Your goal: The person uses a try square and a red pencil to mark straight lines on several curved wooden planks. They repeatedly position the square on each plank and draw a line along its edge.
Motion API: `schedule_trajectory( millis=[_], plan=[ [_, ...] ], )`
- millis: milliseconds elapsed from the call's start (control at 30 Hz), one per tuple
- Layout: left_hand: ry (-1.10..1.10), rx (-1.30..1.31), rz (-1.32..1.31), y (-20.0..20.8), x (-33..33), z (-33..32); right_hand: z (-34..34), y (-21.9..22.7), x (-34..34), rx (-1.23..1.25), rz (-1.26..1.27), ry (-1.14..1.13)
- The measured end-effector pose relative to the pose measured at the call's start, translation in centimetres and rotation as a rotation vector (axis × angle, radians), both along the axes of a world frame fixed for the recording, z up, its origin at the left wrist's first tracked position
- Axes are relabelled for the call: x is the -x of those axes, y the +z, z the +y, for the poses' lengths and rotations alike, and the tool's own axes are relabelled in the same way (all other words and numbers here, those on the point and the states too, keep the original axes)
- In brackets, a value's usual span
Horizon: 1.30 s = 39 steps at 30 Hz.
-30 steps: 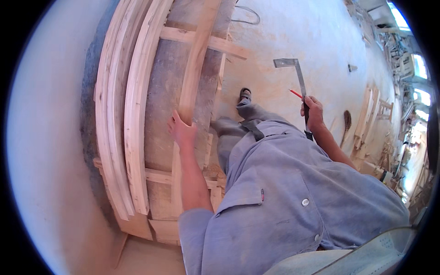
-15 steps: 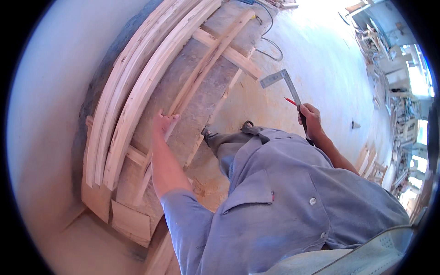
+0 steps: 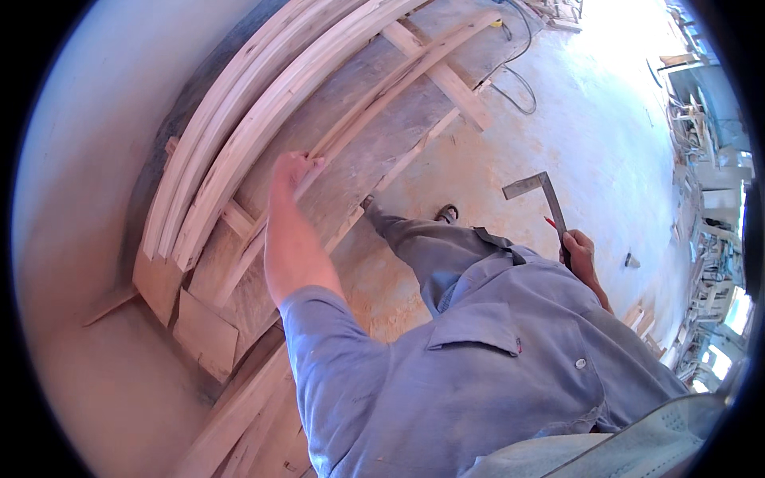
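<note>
My left hand (image 3: 293,166) is closed around the near end of a long, narrow wooden strip (image 3: 406,76), which runs away across the bench. In my right hand (image 3: 579,248), off to the right beside my body, are a metal try square (image 3: 550,195) and a red pencil (image 3: 551,222). The square's short arm points left, above the floor and apart from the wood. A flat wooden crosspiece (image 3: 462,94) lies beneath the strip and sticks out past the bench edge. Left of the strip, several thick curved beams (image 3: 239,163) stand side by side.
The worn bench top (image 3: 343,175) ends in a pale edge on my side. A plain wall (image 3: 88,175) rises at the left. A dark cable (image 3: 526,88) loops at the far end. More boards (image 3: 247,414) lie at the lower left, and timber clutter (image 3: 709,255) lines the right.
The whole view has shifted, with the far bench end now farther right. My right hand, with the square and pencil, has drawn closer to my body. My left hand stays on the strip.
</note>
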State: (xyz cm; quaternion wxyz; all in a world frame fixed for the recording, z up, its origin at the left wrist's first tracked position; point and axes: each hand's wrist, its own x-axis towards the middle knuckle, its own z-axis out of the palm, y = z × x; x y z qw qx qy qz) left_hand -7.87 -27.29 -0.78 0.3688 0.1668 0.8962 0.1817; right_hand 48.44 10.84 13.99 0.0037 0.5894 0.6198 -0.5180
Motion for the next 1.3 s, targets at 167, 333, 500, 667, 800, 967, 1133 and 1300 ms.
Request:
schedule_trajectory(
  millis=[167,333,500,667,800,967,1133,1300],
  plan=[
    [0.042,-0.006,-0.107,0.8,0.5,-0.3,-0.2,-1.4,0.8,0.022,0.014,0.097],
    [0.043,-0.004,0.15,3.0,-3.5,0.8,-1.0,-3.0,4.5,0.043,0.041,0.152],
    [0.002,0.079,0.674,-0.9,-10.3,1.7,-2.7,-3.9,11.0,0.06,0.119,0.169],
    [0.095,0.009,0.427,-0.9,-9.2,2.6,-5.8,-5.6,16.2,0.069,0.123,0.215],
    [0.395,-0.491,0.034,-1.5,-7.0,-3.6,-10.3,-8.8,21.4,0.135,0.169,0.295],
    [0.254,-0.455,-0.044,3.3,-5.5,-1.1,-15.9,-11.4,26.9,0.054,0.12,0.373],
    [-0.045,-0.13,0.146,3.0,-4.1,-1.4,-20.7,-10.8,32.8,0.111,0.063,0.414],
    [0.009,-0.04,0.188,2.6,-2.5,-1.7,-22.8,-10.4,34.1,0.148,0.165,0.437]
  ],
)
